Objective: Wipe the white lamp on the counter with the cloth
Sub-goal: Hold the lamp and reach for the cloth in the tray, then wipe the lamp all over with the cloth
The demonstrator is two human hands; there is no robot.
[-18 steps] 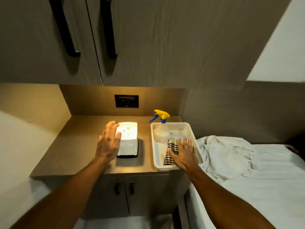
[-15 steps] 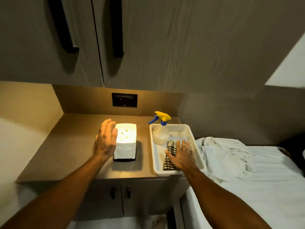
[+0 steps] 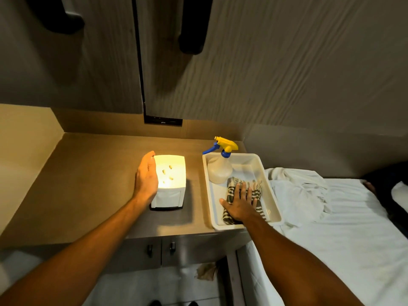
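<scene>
Left hand (image 3: 146,176) now flat against lamp (image 3: 170,180) side, unclenched, frame centre; right hand (image 3: 241,203) moved onto cloth (image 3: 254,188) in tray (image 3: 272,204), fingers spread, not gripping.

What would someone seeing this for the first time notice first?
The glowing white lamp in the middle of the counter, with the left hand against its left side. Next, the white tray to its right, where the right hand lies flat on a striped cloth beside a spray bottle.
</scene>
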